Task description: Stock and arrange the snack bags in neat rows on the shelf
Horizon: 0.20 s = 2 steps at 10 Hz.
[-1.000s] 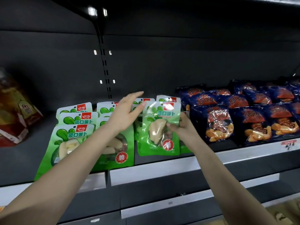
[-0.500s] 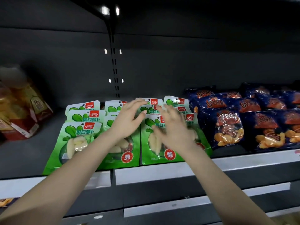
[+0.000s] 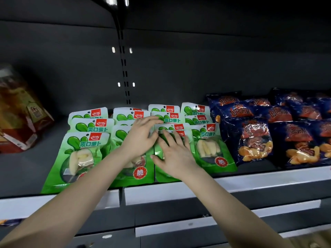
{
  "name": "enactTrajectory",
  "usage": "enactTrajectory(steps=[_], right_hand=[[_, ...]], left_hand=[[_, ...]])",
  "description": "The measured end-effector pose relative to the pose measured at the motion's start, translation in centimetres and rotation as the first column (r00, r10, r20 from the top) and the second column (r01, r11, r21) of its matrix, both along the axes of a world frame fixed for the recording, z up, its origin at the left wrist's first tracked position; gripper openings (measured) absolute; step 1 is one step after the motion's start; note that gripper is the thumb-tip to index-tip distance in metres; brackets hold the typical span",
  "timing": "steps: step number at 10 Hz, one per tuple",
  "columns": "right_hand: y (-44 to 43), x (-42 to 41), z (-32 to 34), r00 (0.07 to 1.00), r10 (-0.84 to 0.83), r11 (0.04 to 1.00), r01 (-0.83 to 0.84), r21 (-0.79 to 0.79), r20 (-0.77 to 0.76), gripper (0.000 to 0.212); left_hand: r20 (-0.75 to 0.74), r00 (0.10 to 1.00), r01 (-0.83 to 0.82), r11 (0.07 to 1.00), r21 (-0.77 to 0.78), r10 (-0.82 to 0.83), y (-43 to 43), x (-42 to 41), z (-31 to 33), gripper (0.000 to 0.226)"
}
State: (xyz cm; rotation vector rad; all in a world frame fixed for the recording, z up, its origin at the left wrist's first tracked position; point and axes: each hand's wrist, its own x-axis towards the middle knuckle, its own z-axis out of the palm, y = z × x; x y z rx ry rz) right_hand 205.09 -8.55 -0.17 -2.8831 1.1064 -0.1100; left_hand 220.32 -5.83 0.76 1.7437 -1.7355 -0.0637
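Observation:
Green snack bags (image 3: 84,151) with white radish pieces lie in several overlapping rows on the dark shelf (image 3: 26,169). My left hand (image 3: 141,138) rests flat on the second row from the left, fingers straight, reaching toward the third row. My right hand (image 3: 174,153) presses flat with spread fingers on the front bag of the third row (image 3: 168,174), hiding most of it. The rightmost green bag (image 3: 211,149) lies beside my right hand, free of it.
Dark blue snack bags (image 3: 254,140) fill the shelf to the right of the green rows. Orange and red bags (image 3: 19,111) lean at the far left. A white price rail (image 3: 232,185) runs along the shelf's front edge, with lower shelves beneath.
My right hand let go of the green bag it held upright and now lies flat on it. My left hand lowered onto the second row.

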Motion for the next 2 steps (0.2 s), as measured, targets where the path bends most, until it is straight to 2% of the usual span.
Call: enactTrajectory(steps=[1, 2], right_hand=[[-0.3, 0.5, 0.3, 1.000, -0.016, 0.999, 0.015, 0.034, 0.013, 0.068], [-0.2, 0.3, 0.2, 0.996, -0.006, 0.998, 0.001, 0.063, 0.092, 0.067]], left_hand=[[-0.025, 1.000, -0.012, 0.999, 0.035, 0.013, 0.0, -0.1, 0.6, 0.036], [-0.047, 0.999, -0.002, 1.000, -0.019, 0.002, 0.3, -0.8, 1.8, 0.039]])
